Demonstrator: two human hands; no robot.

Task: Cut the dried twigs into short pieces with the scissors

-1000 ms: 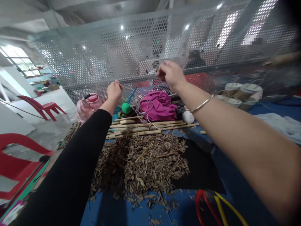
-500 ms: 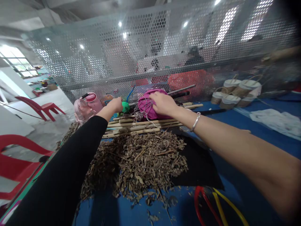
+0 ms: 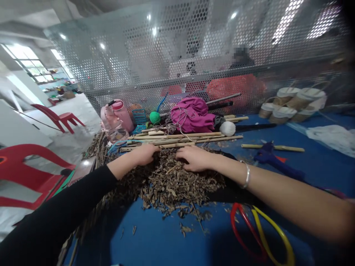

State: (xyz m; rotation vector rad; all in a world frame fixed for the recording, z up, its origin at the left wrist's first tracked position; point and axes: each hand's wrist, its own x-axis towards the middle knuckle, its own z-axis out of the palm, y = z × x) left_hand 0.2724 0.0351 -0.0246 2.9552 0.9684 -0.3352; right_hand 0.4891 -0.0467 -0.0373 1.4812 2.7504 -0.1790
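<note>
A heap of dry brown leaves lies before me on the blue tabletop. At its far left edge, my left hand bends down into the leaves; its fingertips are hidden, so I cannot tell how far they close. My right hand, with a silver bangle on the wrist, rests palm down on the heap, fingers curved and thumb apart. Just beyond both hands lie several bamboo sticks. Behind these are a magenta cloth bundle with grey string, a green ball and a white ball.
Scissors with red and yellow handles lie near right. A pink bottle stands back left, rope-wrapped pots back right. A perforated metal screen closes the back, with a person behind it. Red chairs stand at left.
Both hands have come back toward me, from the green ball and the magenta bundle down onto the leaves. The bundle lies free, and the white ball beside it now shows. The view has shifted left.
</note>
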